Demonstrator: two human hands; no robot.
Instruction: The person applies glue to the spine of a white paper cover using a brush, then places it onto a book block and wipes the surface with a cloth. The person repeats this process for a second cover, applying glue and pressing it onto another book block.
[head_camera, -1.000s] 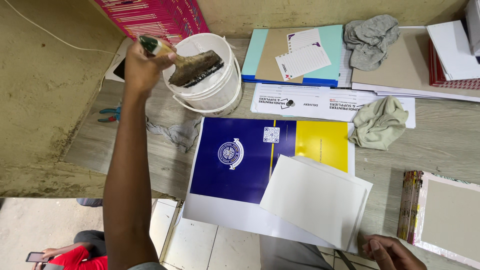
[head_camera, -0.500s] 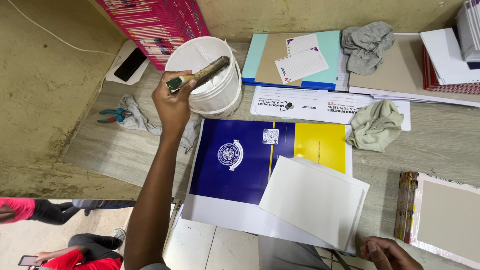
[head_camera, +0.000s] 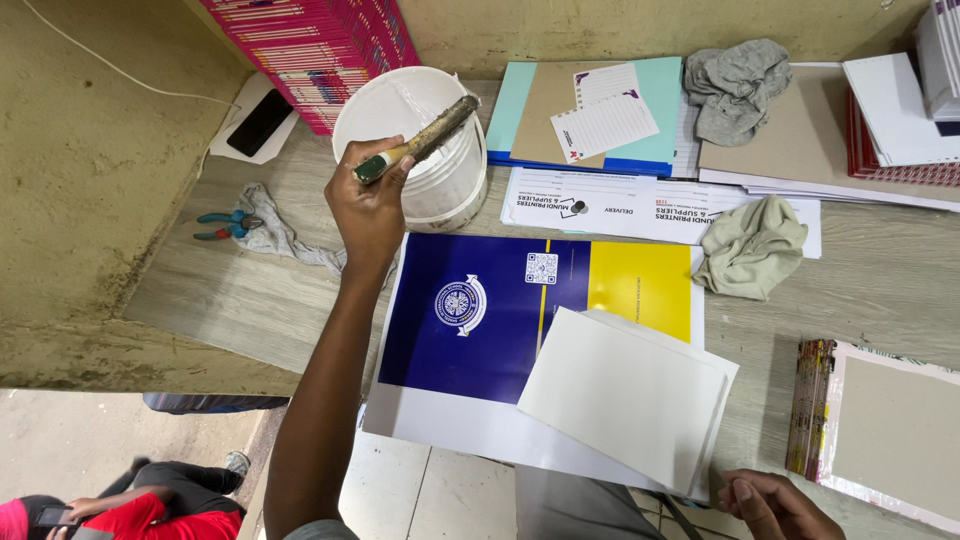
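My left hand (head_camera: 368, 205) grips the green-tipped handle of a wide glue brush (head_camera: 425, 140), whose bristle end lies over the mouth of a white plastic bucket (head_camera: 440, 185). In front of the bucket a large blue and yellow printed cover sheet (head_camera: 480, 310) lies flat on the wooden bench. A stack of blank white sheets (head_camera: 625, 395) rests on its lower right part. My right hand (head_camera: 775, 505) sits at the bench's near edge, just right of that stack, fingers curled, holding nothing I can see.
A pink stack of books (head_camera: 320, 50) and a black phone (head_camera: 260, 122) stand at the back left. Blue-handled pliers (head_camera: 222, 224) lie on a rag. Two crumpled cloths (head_camera: 752, 245) (head_camera: 735, 85), boards, papers and a bound block (head_camera: 885, 430) fill the right. A person in red (head_camera: 130, 510) sits below left.
My left hand has drawn back from the far rim toward the bucket's near side, and the brush has swung from flat across the bucket to angled over its mouth.
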